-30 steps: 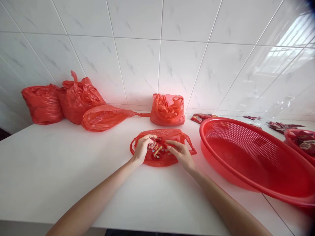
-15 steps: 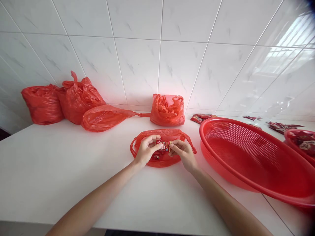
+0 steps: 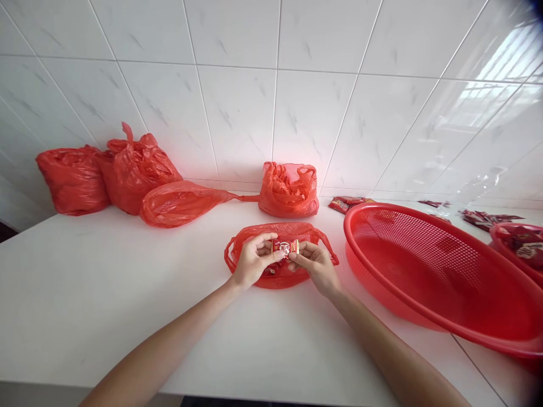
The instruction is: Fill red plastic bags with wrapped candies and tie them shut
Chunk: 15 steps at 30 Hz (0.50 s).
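Note:
Both my hands pinch one small red snack packet (image 3: 285, 247) with pale lettering and gold ends. My left hand (image 3: 253, 259) grips its left end between thumb and fingers. At its right end, the thumb and fingers of my right hand (image 3: 314, 263) are closed on it. Just beneath lies an opened red plastic bag (image 3: 292, 229) on the white counter, its handles spread to left and right. More red packets (image 3: 270, 271) show inside the bag, partly hidden by my hands.
A large red perforated basket (image 3: 394, 265) stands on the right, with a smaller red basin (image 3: 520, 237) of packets beyond it. Loose packets (image 3: 348, 203) lie near the tiled wall. Filled red bags (image 3: 288, 195) stand at the back, more (image 3: 136, 169) on the left, near a flattened red bag (image 3: 182, 203).
The packet between my hands has turned to lie level, its printed front now facing me more fully. My hands have barely shifted; the bags and baskets stay put.

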{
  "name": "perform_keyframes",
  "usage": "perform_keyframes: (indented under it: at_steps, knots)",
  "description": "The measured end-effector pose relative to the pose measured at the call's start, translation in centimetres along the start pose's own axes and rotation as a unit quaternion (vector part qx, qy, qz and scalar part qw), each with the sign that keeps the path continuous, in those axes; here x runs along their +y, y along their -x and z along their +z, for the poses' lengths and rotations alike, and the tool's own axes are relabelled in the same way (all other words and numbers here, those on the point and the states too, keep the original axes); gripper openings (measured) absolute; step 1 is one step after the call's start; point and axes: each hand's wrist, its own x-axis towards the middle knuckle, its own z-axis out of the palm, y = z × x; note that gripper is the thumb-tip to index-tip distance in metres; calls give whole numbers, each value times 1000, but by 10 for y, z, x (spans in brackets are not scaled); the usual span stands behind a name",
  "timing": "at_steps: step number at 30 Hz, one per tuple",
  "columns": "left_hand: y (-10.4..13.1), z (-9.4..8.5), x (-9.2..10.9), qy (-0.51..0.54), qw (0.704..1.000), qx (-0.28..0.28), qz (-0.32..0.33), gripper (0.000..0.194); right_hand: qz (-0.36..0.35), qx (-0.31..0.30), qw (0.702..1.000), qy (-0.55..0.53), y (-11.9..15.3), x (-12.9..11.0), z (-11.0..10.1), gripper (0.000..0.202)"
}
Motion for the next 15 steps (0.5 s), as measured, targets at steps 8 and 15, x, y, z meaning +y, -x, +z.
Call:
perform_keyframes:
  at_steps: [8, 15]
  knots:
    - [0, -1, 8, -8, 1000, -22, -5, 55, -22, 7, 1000, 3, 1, 0, 1, 23]
    - [2, 0, 12, -21, 998, -62, -1, 43, -29, 11, 1000, 4, 0, 0, -1, 21]
